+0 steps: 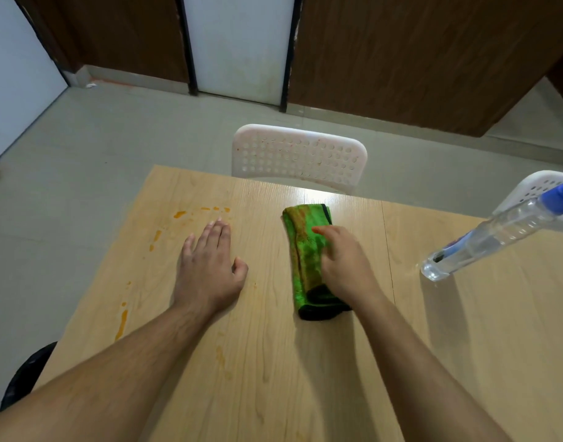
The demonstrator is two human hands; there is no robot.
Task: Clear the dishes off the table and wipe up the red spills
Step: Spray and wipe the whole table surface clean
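Forearms nearest. Left hand (pixel 210 266): flat, fingers spread on surface (pixel 465 362). Right hand (pixel 347 260): on folded green cloth (pixel 305 263), grasp unclear through blur. Dishes: none visible. Wiping step; orange-red spills (pixel 179 214) remain left, so cloth must travel there.

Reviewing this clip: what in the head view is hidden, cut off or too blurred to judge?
- Green cloth: its right side is under the right hand, so the grip is unclear; the fingers are blurred.
- Spray bottle: its top is cut by the right edge.
- Table: its near and right parts are cut by the frame, so further orange-red spills there cannot be ruled out.
- Tabletop under the flat left hand.
- Dark object, lower left: partly hidden by the table edge, unidentifiable.
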